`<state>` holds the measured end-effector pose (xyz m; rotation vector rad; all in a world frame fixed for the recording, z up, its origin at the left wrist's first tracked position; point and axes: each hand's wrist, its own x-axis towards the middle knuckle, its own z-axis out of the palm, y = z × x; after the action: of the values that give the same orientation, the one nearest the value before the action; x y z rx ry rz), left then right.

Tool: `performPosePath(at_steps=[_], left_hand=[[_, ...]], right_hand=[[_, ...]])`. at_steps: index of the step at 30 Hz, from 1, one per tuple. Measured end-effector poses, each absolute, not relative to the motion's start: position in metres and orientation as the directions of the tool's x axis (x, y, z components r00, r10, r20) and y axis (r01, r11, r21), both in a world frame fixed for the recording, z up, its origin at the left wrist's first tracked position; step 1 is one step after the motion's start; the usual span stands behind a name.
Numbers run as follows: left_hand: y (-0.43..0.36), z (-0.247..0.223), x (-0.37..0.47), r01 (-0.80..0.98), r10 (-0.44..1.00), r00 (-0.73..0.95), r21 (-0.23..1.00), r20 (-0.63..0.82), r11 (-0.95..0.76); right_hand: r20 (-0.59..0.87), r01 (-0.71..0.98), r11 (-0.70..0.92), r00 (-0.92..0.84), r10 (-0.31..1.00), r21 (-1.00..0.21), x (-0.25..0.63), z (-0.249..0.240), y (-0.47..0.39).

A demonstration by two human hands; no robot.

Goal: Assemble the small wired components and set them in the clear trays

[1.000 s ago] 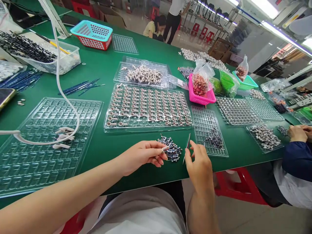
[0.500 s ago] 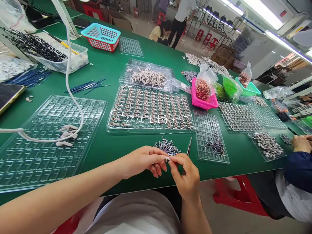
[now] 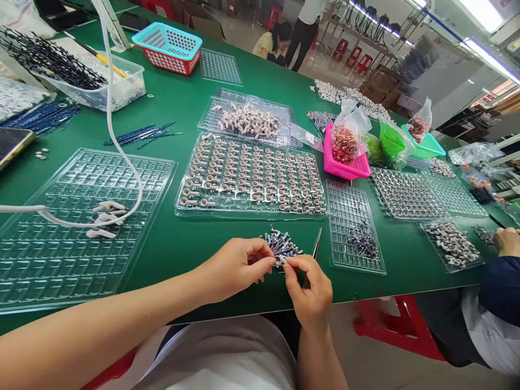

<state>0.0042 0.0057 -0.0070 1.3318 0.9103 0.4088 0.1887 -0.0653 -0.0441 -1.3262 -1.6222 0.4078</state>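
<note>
Between the fingertips of both hands is a small white earbud shell (image 3: 279, 260), mostly covered by the fingers. My left hand (image 3: 239, 268) pinches it from the left, thumb against forefinger. From the other side, the thumb and forefinger of my right hand (image 3: 311, 287) close on it. Just behind lies a heap of thin dark strips with pale ends (image 3: 282, 242). Metal tweezers (image 3: 317, 242) rest to the right of the heap. Farther back, a clear tray (image 3: 244, 208) holds rows of white earbud shells, with some slots bare at its front.
Loose white shells (image 3: 254, 120) fill a tray at the back. A clear tray (image 3: 138, 254) with several shells lies left, crossed by a white cable (image 3: 130, 162). A pink basket (image 3: 347, 169) and a tray of dark strips (image 3: 361, 238) stand right. A co-worker's hand (image 3: 507, 241) is far right.
My left hand has shifted slightly up, its lower fingers tucking behind the thumb. Both hands still pinch the earbud shell, which shows a little more. The view has tilted slightly.
</note>
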Motion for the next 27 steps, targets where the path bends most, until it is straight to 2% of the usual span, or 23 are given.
performPosePath(at_steps=[8,18,27], left_hand=[[0.0061,-0.0064,0.0033,0.350,0.772,0.590,0.936,-0.236,0.019],[0.0058,-0.0054,0.0028,0.359,0.788,0.591,0.931,-0.171,-0.067],[0.0064,-0.0031,0.0016,0.345,0.797,0.584,0.935,-0.152,-0.075]], right_hand=[[0.438,0.558,0.339,0.050,0.897,-0.758,0.1876,-0.0445,-0.0668],[0.430,0.589,0.338,0.018,0.902,-0.734,0.1879,-0.0422,-0.0670],[0.459,0.588,0.368,0.005,0.888,-0.720,0.1877,-0.0437,-0.0663]])
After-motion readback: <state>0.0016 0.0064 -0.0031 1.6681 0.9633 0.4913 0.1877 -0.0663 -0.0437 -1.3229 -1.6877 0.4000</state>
